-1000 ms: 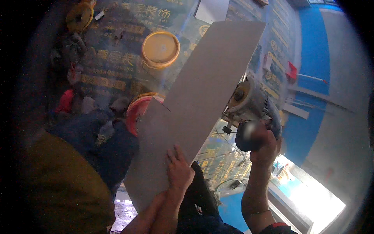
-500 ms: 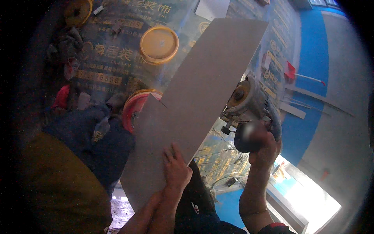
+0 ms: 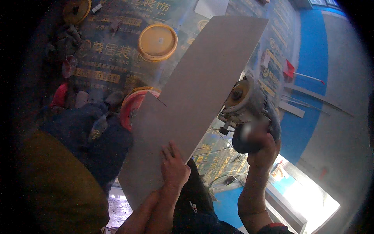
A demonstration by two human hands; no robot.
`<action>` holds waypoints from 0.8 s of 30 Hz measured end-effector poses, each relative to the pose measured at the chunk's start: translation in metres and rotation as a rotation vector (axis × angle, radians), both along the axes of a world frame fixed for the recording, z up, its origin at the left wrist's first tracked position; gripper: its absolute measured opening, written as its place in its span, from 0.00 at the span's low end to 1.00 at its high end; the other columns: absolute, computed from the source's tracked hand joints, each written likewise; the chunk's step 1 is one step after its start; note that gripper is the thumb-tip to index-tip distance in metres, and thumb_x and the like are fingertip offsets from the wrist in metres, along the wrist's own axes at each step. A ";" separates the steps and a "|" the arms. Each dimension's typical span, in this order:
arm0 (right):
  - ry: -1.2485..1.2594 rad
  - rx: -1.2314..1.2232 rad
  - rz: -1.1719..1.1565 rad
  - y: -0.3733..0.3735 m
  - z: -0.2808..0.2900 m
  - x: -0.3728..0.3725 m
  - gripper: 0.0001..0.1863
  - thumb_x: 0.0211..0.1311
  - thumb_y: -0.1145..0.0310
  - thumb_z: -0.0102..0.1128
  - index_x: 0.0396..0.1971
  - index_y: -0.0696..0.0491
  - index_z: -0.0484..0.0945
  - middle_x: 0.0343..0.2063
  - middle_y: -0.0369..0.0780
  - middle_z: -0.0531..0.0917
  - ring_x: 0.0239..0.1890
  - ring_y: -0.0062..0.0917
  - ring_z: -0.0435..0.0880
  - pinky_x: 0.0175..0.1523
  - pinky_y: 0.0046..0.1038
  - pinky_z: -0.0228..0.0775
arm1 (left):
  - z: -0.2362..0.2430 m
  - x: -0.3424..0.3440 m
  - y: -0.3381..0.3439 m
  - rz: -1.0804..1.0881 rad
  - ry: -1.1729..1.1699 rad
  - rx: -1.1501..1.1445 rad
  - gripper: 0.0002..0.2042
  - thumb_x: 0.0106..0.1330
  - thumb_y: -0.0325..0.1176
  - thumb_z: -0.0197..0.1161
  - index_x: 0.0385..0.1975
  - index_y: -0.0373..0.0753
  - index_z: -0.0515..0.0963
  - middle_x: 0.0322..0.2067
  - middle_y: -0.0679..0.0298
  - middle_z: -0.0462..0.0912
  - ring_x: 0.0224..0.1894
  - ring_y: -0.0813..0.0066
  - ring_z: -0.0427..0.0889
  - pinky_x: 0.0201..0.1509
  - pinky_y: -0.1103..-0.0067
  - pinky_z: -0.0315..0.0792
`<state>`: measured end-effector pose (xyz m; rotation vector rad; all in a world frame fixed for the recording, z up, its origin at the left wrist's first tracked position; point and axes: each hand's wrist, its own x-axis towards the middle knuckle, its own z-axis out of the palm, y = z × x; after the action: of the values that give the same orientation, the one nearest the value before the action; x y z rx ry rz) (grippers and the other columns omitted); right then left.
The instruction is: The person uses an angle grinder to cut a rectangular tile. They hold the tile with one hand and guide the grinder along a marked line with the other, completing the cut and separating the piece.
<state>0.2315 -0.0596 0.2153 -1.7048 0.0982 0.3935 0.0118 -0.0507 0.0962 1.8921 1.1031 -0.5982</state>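
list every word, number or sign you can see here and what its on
Floor sheet: large yellow characters, smaller letters, and digits in a yellow band; the wording isn't copied out here.
Floor sheet, right of the board: yellow print, too small to read.
Yellow lid: small pale mark, too small to read.
Power tool: partly blurred, no readable text.
Board: no text visible.

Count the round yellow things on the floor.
2 clearly: a dull round yellow thing at upper left; a brighter yellow tub left of the long grey board. A yellow rim edging the round red tub may be a third, partly hidden.
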 end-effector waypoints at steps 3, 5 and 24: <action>0.017 -0.014 -0.007 -0.010 -0.003 0.003 0.18 0.40 0.76 0.57 0.37 0.61 0.74 0.26 0.42 0.76 0.23 0.26 0.77 0.31 0.25 0.73 | 0.001 0.002 0.001 -0.033 0.038 -0.022 0.47 0.50 0.33 0.68 0.69 0.28 0.48 0.63 0.29 0.56 0.65 0.33 0.61 0.59 0.61 0.74; -0.002 -0.027 -0.003 -0.013 -0.004 0.004 0.17 0.40 0.76 0.57 0.36 0.61 0.74 0.26 0.42 0.76 0.24 0.26 0.77 0.31 0.26 0.73 | 0.002 0.003 0.002 -0.046 0.045 -0.036 0.48 0.50 0.33 0.69 0.69 0.28 0.47 0.63 0.29 0.56 0.66 0.33 0.61 0.58 0.63 0.76; 0.023 -0.030 0.113 -0.014 -0.004 0.006 0.33 0.43 0.77 0.50 0.56 0.66 0.67 0.26 0.41 0.76 0.21 0.25 0.76 0.29 0.28 0.76 | 0.008 0.010 0.012 0.049 0.063 -0.108 0.48 0.51 0.31 0.69 0.70 0.32 0.46 0.65 0.31 0.53 0.67 0.34 0.58 0.60 0.59 0.73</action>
<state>0.2375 -0.0740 0.2111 -1.7404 0.0241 0.4977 0.0220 -0.0390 0.1041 1.7592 1.1314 -0.6806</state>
